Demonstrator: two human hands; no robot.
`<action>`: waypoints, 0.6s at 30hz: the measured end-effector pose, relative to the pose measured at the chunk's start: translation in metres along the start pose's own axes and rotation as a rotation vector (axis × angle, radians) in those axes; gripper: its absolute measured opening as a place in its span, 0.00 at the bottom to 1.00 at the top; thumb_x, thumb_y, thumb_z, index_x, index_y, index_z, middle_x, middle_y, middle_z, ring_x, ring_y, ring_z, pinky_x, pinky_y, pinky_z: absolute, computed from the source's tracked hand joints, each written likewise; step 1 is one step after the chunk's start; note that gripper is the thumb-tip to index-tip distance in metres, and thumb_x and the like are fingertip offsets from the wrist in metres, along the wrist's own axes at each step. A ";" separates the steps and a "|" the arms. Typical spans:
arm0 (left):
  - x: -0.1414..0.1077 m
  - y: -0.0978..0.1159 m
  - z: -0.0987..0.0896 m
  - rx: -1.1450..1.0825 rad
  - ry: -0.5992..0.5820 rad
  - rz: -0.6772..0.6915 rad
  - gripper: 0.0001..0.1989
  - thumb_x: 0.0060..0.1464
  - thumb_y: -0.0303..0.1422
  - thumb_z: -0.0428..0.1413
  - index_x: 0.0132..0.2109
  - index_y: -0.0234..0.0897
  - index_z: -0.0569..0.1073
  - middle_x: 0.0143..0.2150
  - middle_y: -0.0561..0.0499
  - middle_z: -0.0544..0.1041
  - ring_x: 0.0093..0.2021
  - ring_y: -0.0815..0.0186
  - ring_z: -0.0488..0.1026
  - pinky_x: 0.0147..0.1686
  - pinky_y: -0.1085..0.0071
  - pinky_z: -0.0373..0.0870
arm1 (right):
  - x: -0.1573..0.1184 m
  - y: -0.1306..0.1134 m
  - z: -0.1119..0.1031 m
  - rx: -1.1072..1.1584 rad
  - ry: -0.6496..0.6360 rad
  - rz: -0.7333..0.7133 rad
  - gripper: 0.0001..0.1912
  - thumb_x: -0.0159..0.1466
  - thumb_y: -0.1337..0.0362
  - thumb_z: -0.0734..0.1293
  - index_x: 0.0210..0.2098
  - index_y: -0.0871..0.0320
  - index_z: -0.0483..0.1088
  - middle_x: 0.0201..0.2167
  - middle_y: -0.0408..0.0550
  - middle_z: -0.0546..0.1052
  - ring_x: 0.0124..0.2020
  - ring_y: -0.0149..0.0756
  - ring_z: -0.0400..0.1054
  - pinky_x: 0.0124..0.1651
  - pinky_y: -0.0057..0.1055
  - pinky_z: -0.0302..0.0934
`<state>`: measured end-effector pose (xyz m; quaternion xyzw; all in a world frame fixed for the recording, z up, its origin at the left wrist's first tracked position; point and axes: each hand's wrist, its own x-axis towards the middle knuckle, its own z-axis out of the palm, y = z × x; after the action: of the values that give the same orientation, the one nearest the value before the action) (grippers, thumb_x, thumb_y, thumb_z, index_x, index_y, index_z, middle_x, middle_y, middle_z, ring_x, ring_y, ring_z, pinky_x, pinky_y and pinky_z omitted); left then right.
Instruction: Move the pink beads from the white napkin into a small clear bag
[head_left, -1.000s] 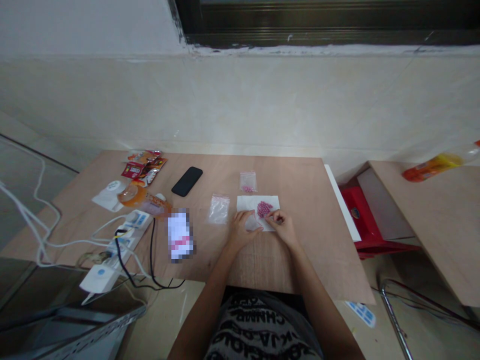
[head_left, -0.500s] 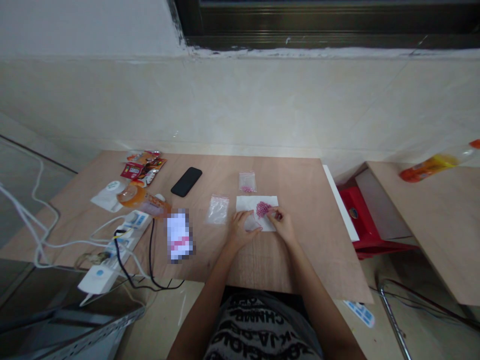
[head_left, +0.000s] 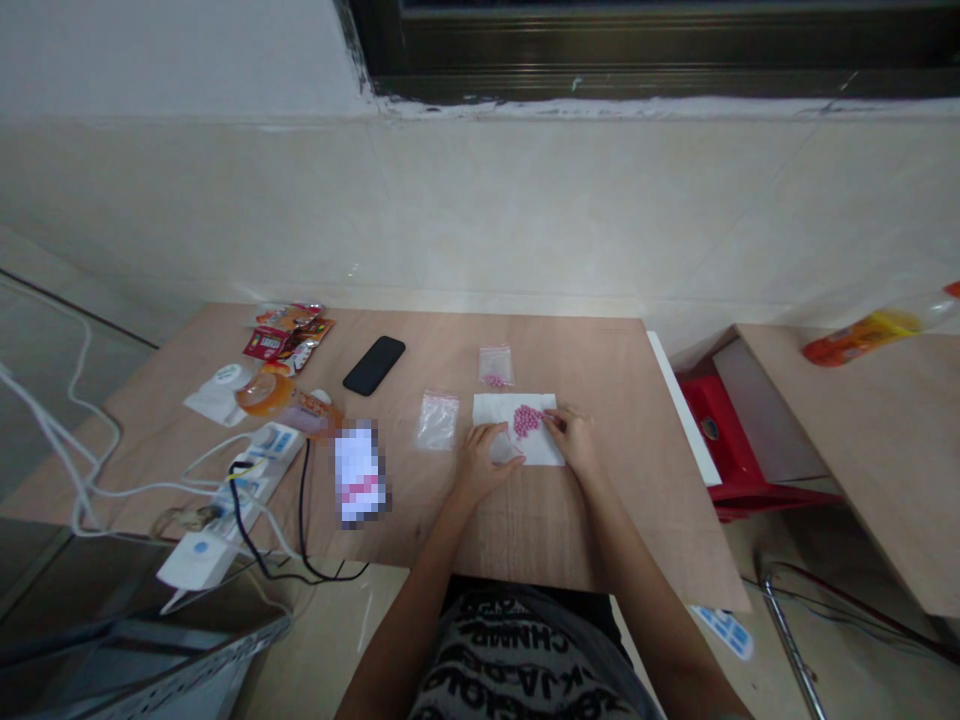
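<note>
At left, an orange bottle (head_left: 289, 402) lies on its side beyond a power strip (head_left: 232, 510); a black phone (head_left: 374, 365) lies farther right. Next comes a flat clear bag (head_left: 437, 421). The left hand (head_left: 478, 464) spreads thumb and forefinger at a see-through pouch (head_left: 504, 447); I can't tell whether they grip it. Pink beads (head_left: 527, 420) lie heaped on white paper (head_left: 491, 405), near a bead bag (head_left: 495, 364) on the far side. The right hand (head_left: 572, 440) bunches its fingertips at the heap's right edge; whether they pinch a bead is too small to tell.
</note>
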<state>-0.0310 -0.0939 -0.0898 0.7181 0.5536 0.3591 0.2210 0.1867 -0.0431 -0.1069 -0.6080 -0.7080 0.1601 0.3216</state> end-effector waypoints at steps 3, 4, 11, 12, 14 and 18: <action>0.001 0.001 -0.001 0.001 -0.005 -0.006 0.28 0.45 0.41 0.66 0.54 0.41 0.71 0.49 0.46 0.75 0.51 0.55 0.71 0.54 0.54 0.67 | 0.000 -0.001 0.001 -0.003 -0.001 0.000 0.14 0.64 0.54 0.63 0.37 0.53 0.78 0.28 0.48 0.75 0.32 0.38 0.67 0.39 0.35 0.59; 0.001 0.002 -0.001 -0.001 -0.004 -0.004 0.28 0.45 0.41 0.65 0.53 0.41 0.71 0.49 0.46 0.75 0.51 0.55 0.71 0.53 0.54 0.67 | 0.000 -0.001 0.002 -0.001 -0.002 0.002 0.14 0.64 0.54 0.63 0.37 0.52 0.78 0.28 0.48 0.75 0.32 0.38 0.67 0.39 0.35 0.59; 0.001 0.001 -0.002 -0.004 0.004 0.015 0.28 0.46 0.41 0.65 0.54 0.40 0.70 0.48 0.45 0.75 0.51 0.55 0.71 0.53 0.54 0.67 | -0.002 -0.003 0.000 0.038 0.003 0.014 0.14 0.64 0.54 0.63 0.36 0.53 0.78 0.27 0.47 0.74 0.32 0.39 0.67 0.39 0.36 0.59; 0.001 0.001 -0.001 -0.005 0.005 0.015 0.28 0.46 0.41 0.65 0.54 0.40 0.70 0.49 0.45 0.75 0.51 0.54 0.71 0.53 0.54 0.67 | -0.003 -0.003 -0.001 0.049 0.007 0.017 0.14 0.64 0.54 0.63 0.36 0.53 0.78 0.26 0.47 0.73 0.31 0.39 0.67 0.39 0.36 0.59; 0.000 0.000 -0.001 -0.011 0.004 0.017 0.28 0.46 0.41 0.65 0.54 0.40 0.70 0.49 0.45 0.75 0.51 0.55 0.70 0.53 0.54 0.67 | -0.006 -0.004 -0.002 0.092 0.013 0.027 0.13 0.63 0.54 0.64 0.36 0.54 0.78 0.26 0.47 0.73 0.31 0.39 0.67 0.38 0.35 0.59; 0.000 -0.001 0.000 -0.008 -0.006 0.001 0.29 0.46 0.41 0.66 0.54 0.42 0.70 0.49 0.46 0.75 0.51 0.55 0.70 0.54 0.54 0.67 | -0.016 -0.008 -0.002 0.253 0.021 0.073 0.13 0.61 0.53 0.65 0.35 0.55 0.76 0.28 0.48 0.75 0.30 0.39 0.67 0.35 0.34 0.61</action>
<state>-0.0317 -0.0935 -0.0905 0.7185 0.5512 0.3592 0.2254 0.1829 -0.0603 -0.1044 -0.5893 -0.6563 0.2534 0.3973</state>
